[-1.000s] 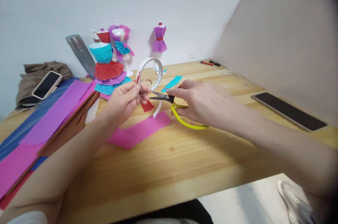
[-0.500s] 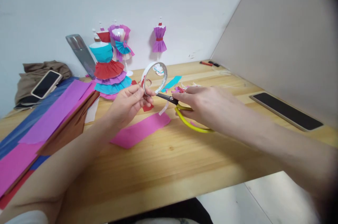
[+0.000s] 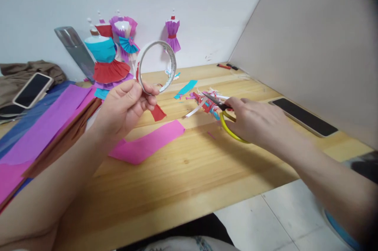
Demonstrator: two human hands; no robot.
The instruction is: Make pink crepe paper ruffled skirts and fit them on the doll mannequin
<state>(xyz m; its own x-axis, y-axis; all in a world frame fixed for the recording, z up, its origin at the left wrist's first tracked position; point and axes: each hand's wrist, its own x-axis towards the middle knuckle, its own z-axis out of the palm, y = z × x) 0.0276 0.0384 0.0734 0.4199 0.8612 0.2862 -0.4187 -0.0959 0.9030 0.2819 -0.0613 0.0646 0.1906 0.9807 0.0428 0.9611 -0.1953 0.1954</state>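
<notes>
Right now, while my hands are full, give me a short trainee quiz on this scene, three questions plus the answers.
1. What does the left hand hold?
2. The scissors in the right hand have a handle that is: A) blue, B) yellow, C) red.
3. True or false: the turquoise strip lies nearer the back wall than the pink strip.

Key: 1. A white tape roll. 2. B. 3. True.
</notes>
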